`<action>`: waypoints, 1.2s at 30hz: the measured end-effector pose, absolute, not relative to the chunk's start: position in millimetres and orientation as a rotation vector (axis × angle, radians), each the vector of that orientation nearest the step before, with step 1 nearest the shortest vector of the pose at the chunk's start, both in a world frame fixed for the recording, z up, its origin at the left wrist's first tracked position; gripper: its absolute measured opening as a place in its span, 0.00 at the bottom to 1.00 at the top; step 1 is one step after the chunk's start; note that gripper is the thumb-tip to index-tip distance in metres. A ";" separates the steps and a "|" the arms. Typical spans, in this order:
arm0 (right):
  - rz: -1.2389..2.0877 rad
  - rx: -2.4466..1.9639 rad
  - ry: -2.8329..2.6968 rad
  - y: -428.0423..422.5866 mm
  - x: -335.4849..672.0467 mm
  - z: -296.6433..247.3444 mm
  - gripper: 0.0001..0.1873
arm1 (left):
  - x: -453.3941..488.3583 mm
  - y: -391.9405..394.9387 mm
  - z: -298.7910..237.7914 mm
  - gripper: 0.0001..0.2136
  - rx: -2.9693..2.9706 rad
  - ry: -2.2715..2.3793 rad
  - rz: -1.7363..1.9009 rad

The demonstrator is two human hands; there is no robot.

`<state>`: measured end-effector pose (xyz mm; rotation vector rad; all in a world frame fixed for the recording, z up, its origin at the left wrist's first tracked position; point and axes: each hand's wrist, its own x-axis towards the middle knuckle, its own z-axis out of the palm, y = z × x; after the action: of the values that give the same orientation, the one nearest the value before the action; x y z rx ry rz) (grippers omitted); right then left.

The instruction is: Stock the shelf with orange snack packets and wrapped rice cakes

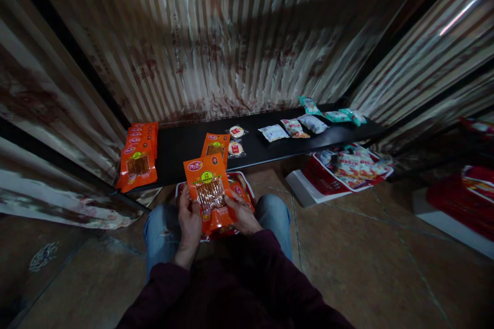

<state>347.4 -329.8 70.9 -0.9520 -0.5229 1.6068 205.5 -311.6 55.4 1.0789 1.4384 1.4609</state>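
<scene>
Between my two hands I hold an orange snack packet [210, 193] with a clear window showing brown sticks. My left hand [190, 218] grips its left edge, thumb on the front. On the opposite edge, my right hand [243, 214] pinches the packet. Below it, between my knees, is a red box [249, 188] with more orange packets inside, mostly hidden. Just beyond, another orange packet [216, 145] lies on the black shelf [177, 144], beside two round white wrapped snacks [236, 148].
Overlapping orange packets [137, 159] lie at the shelf's left end. White packets [274, 132] and teal packets [337, 116] lie to the right. A red and white box [324, 177] of packets stands on the floor, another red box [455, 205] farther right. Striped sheeting [231, 36] hangs behind.
</scene>
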 end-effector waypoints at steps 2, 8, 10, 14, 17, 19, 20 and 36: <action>1.615 -0.944 -0.517 -330.2 347.2 74.3 0.16 | 205.7 -312.5 56.3 0.25 1.098 1.487 1.446; 1.579 -0.970 -0.543 -331.4 343.1 79.1 0.14 | 205.7 -316.6 60.6 0.22 1.417 1.637 1.377; 1.555 -0.976 -0.594 -331.7 341.8 80.5 0.15 | 206.5 -317.8 60.8 0.21 1.492 1.665 1.335; 1.523 -1.001 -0.637 -332.3 340.6 84.6 0.19 | 210.3 -321.7 64.0 0.21 1.498 1.633 1.275; 1.446 -1.042 -0.712 -332.6 339.3 87.8 0.20 | 215.4 -326.5 71.8 0.20 1.458 1.524 1.314; 1.367 -1.076 -0.830 -333.4 337.3 90.2 0.20 | 219.1 -330.1 78.5 0.20 1.364 1.419 1.329; 1.334 -1.094 -0.897 -334.3 335.8 91.6 0.20 | 220.6 -331.8 81.7 0.21 1.301 1.361 1.325; 0.680 -1.314 -1.745 -353.1 313.4 103.6 0.26 | 209.2 -319.7 81.0 0.14 0.586 1.185 1.331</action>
<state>313.4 -353.1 103.6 -1.3143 -1.7455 0.6804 209.2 -319.7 81.0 0.5860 1.1853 1.3311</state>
